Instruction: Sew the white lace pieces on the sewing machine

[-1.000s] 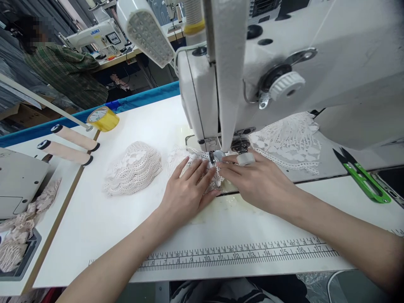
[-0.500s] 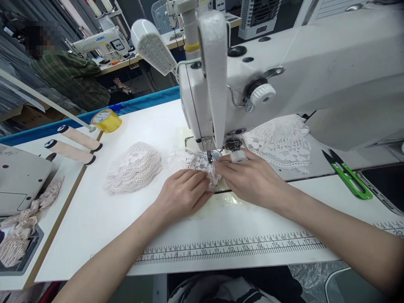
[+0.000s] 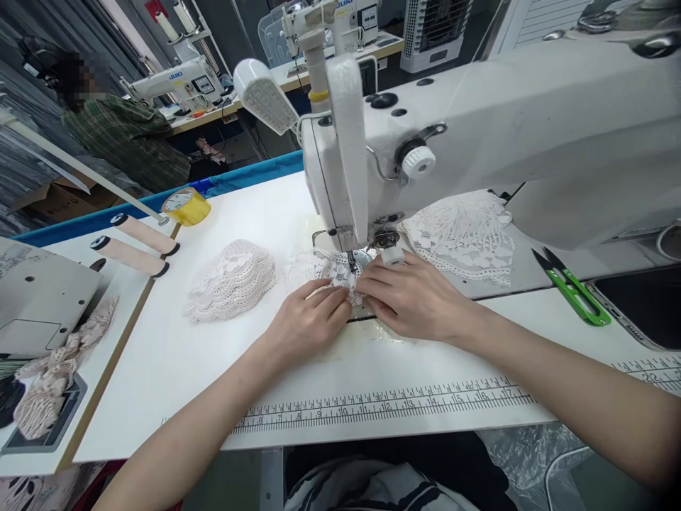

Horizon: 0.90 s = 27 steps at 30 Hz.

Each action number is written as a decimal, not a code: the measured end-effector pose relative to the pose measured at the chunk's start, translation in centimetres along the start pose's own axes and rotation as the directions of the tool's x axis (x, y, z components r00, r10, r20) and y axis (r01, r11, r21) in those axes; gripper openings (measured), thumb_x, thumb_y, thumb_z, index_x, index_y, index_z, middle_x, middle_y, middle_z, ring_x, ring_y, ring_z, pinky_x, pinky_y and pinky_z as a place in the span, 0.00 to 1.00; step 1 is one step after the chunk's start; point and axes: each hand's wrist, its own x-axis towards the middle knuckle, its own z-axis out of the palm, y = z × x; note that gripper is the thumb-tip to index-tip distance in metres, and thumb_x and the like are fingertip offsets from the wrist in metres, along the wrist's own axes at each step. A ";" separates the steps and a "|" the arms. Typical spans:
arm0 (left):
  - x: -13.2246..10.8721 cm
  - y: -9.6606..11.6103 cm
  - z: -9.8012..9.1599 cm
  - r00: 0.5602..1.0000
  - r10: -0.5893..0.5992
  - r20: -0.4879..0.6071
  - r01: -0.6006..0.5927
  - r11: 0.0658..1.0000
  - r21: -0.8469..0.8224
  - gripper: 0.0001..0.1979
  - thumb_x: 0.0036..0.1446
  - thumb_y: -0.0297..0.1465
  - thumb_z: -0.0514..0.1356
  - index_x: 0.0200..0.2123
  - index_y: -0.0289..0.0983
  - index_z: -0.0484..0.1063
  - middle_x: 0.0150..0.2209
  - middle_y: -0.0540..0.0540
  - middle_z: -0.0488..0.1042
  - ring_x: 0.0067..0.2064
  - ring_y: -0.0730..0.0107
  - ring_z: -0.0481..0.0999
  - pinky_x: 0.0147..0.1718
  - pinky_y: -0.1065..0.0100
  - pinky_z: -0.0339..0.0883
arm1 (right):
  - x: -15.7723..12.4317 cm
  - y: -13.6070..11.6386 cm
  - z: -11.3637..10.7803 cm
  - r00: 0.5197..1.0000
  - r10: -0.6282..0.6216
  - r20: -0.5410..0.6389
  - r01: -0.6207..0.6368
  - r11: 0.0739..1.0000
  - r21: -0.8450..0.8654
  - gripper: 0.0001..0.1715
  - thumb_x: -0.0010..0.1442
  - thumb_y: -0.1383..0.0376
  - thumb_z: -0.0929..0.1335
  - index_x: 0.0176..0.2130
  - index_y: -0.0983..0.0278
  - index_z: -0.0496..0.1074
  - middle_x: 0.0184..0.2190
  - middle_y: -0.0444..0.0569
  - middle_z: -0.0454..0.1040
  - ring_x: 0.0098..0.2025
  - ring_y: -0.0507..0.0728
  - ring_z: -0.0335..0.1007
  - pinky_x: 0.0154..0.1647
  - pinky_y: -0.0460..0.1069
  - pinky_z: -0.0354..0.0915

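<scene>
White lace lies under the needle and presser foot of a white sewing machine. My left hand rests on the front edge of the lace, left of the foot, its curled fingertips pressed together on the fabric. Just right of the foot, my right hand pinches the lace, with its fingertips close to those of my left hand. Part of the fabric is hidden beneath the fingers. A folded lace stack sits to the left, and more lace spreads behind my right hand.
Green thread snips and a dark phone lie at right. Yellow tape and two thread cones are at left. A printed ruler runs along the table's front. Another person sits at a machine behind.
The view has shifted slightly. My right hand's fingers have come in nearer to my left hand, and the lace by the foot looks flatter. Both hands stay at the lace.
</scene>
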 end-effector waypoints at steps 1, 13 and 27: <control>0.0 0.0 0.0 1.000 0.001 -0.008 -0.001 1.000 0.015 0.07 0.63 0.22 0.54 0.35 0.35 0.71 0.40 0.44 0.80 0.40 0.69 0.80 0.48 0.63 0.73 | 0.0 0.0 0.0 1.000 -0.002 -0.001 0.002 1.000 0.006 0.12 0.60 0.71 0.63 0.40 0.66 0.75 0.36 0.48 0.78 0.39 0.56 0.69 0.42 0.51 0.56; 2.3 -1.5 0.5 0.861 -0.452 0.235 0.497 0.847 -0.188 0.14 0.59 0.30 0.60 0.49 0.38 0.71 0.47 0.44 0.75 0.45 0.60 0.76 0.36 0.62 0.71 | 0.5 1.1 1.6 0.925 0.268 -0.268 -0.293 0.954 -0.058 0.20 0.68 0.59 0.62 0.33 0.60 0.80 0.20 0.42 0.72 0.22 0.50 0.61 0.22 0.47 0.48; 2.2 -1.7 1.7 0.941 -0.338 0.030 0.339 0.937 -0.080 0.07 0.61 0.30 0.59 0.35 0.39 0.78 0.38 0.48 0.78 0.40 0.63 0.74 0.45 0.58 0.64 | 0.3 0.4 1.2 0.935 0.287 -0.208 -0.289 0.957 0.024 0.15 0.66 0.61 0.64 0.35 0.60 0.80 0.21 0.42 0.75 0.22 0.49 0.66 0.22 0.46 0.51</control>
